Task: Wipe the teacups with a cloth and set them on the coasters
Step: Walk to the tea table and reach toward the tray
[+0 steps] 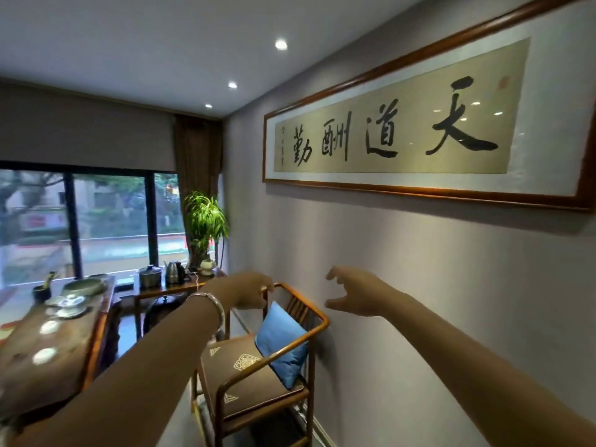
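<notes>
- The teacups sit clustered at the far end of the long wooden tea table on my left, pale and blurred, so I cannot count them.
- Two pale round coasters lie on the table's bare wood nearer to me, one behind the other, well apart from the cups – nothing stands on them.
- I cannot make out a cloth anywhere in view.
- My left hand is stretched out in front of me, fingers curled loosely downward, holding nothing; a silver bangle circles that wrist.
- My right hand reaches out beside it, thumb and fingers spread apart in an open claw, also empty, with the grey wall behind it.
- Both hands hang in the air above a wooden armchair, well away from the table and the cups.
- The chair carries a brown seat pad and a blue cushion leaning against its back.
- Beyond the table stand a shallow green bowl, a lidded pot and a steel kettle on a side table, then a leafy potted plant by the window.
- A framed calligraphy scroll hangs on the wall to my right.
</notes>
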